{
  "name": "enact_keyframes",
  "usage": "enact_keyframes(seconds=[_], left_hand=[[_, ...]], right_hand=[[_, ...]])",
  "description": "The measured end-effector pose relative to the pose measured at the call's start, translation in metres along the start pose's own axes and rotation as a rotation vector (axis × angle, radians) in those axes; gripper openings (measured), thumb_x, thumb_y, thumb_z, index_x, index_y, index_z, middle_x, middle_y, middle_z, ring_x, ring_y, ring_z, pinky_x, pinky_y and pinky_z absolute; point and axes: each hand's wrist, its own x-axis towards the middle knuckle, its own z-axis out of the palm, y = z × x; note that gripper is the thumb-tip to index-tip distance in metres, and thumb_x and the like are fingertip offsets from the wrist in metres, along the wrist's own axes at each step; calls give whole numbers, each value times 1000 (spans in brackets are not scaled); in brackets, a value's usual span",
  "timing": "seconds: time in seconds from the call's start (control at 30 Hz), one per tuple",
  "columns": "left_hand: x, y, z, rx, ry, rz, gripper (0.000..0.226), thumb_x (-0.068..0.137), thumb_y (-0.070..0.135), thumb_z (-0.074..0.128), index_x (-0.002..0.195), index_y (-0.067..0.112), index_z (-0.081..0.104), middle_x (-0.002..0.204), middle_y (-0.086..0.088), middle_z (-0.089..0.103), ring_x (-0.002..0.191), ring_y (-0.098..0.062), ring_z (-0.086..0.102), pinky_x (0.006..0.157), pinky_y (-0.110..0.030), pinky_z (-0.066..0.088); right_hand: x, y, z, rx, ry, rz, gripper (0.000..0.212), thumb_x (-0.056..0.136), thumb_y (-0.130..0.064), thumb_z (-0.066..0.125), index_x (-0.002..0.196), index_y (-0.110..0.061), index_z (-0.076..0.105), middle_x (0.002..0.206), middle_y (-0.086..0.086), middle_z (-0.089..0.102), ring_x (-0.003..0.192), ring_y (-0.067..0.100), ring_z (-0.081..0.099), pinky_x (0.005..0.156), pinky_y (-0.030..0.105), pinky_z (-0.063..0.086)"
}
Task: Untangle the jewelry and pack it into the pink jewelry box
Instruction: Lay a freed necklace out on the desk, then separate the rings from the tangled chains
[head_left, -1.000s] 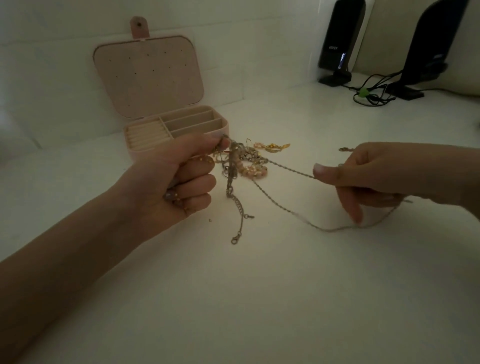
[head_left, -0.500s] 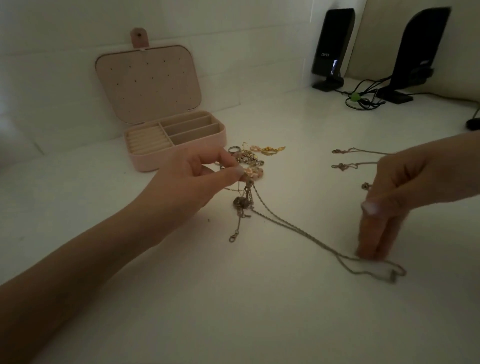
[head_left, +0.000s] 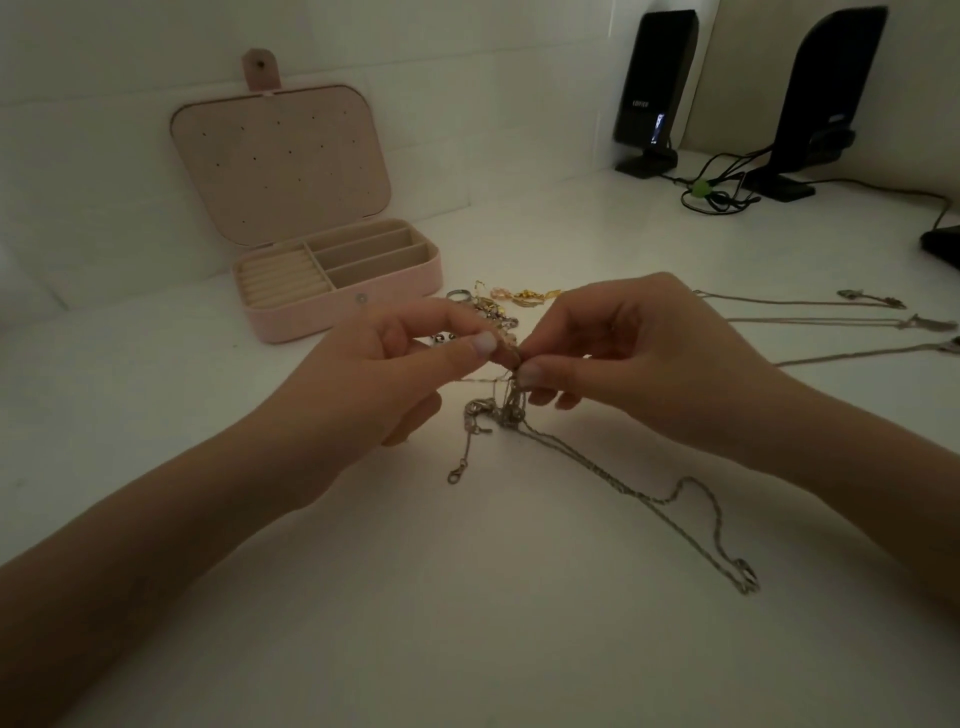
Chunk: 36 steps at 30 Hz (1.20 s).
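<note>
While the pink jewelry box (head_left: 337, 306) stands open, left hand (head_left: 384, 374) and right hand (head_left: 634, 358) each pinch the tangled chains (head_left: 506, 400).

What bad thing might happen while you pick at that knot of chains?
Both the left hand and right hand pinch the tangled clump; pulling hard might tighten the knot or snap a thin chain. The long silver chain trails loose on the table and may catch on a wrist.
</note>
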Motion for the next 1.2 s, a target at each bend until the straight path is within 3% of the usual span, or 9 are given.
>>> enact_keyframes(seconds=[0.1, 0.2, 0.3, 0.4, 0.53, 0.7, 0.83, 0.97, 1.2], left_hand=[[0, -1, -1, 35, 5, -3, 17, 73, 35, 59, 72, 21, 71, 41, 8, 29, 37, -8, 18, 39, -16, 13], [0, 0, 1, 75, -11, -12, 17, 87, 23, 54, 81, 10, 64, 38, 15, 45, 36, -4, 20, 37, -14, 15], [-1, -1, 1, 86, 8, -7, 16, 82, 27, 57, 74, 13, 60, 48, 11, 56, 35, -4, 21, 35, -12, 18], [1, -8, -4, 191, 75, 8, 21, 84, 33, 61, 68, 20, 62, 40, 7, 35, 37, -8, 19, 37, -16, 16], [3, -11, -7, 274, 97, 30, 20, 89, 35, 56, 77, 24, 68, 40, 7, 26, 41, -12, 18, 42, -22, 14], [4, -13, -6, 282, 79, 45, 20, 93, 29, 53, 79, 20, 66, 39, 9, 27, 36, -9, 20, 37, -17, 17], [5, -14, -6, 263, 64, 37, 20, 91, 31, 53, 81, 20, 65, 39, 11, 27, 36, -9, 21, 37, -18, 18], [4, -13, -7, 291, 0, 47, 21, 84, 40, 58, 78, 21, 67, 38, 9, 29, 34, -5, 21, 36, -11, 19], [5, -16, -9, 306, -29, 43, 15, 89, 25, 60, 79, 19, 68, 39, 5, 29, 35, -6, 18, 36, -9, 18]], right_hand=[[0, 1, -4, 50, 16, 6, 8, 78, -16, 71, 79, -10, 66, 70, -1, 72, 65, 11, 69, 63, 21, 56], [0, 0, -5, 75, -16, 12, 15, 78, -21, 65, 80, -6, 60, 72, 1, 70, 67, 13, 69, 65, 26, 58], [-1, 2, -4, 143, -37, 48, 16, 76, -19, 65, 79, -5, 57, 69, -2, 68, 66, 13, 68, 66, 28, 59], [-2, 3, -6, 172, -63, 86, 20, 76, -22, 63, 80, -5, 55, 71, 0, 69, 68, 16, 68, 69, 32, 60], [-1, 4, -10, 309, -42, 176, 16, 80, -22, 58, 82, -7, 54, 77, 3, 68, 73, 17, 64, 71, 30, 58], [0, 9, -6, 488, -13, 246, 13, 79, -23, 58, 80, -10, 61, 78, 2, 66, 74, 9, 62, 69, 22, 53], [1, 11, -6, 653, -113, 271, 15, 80, -28, 63, 70, -20, 70, 76, -3, 65, 71, 7, 59, 61, 19, 50], [2, 14, -8, 864, -102, 303, 7, 78, -20, 59, 72, -15, 60, 77, -2, 60, 67, 9, 55, 56, 20, 46], [2, 12, -12, 979, 35, 351, 5, 84, -13, 47, 80, -13, 50, 74, -2, 59, 70, 10, 61, 55, 18, 46]])
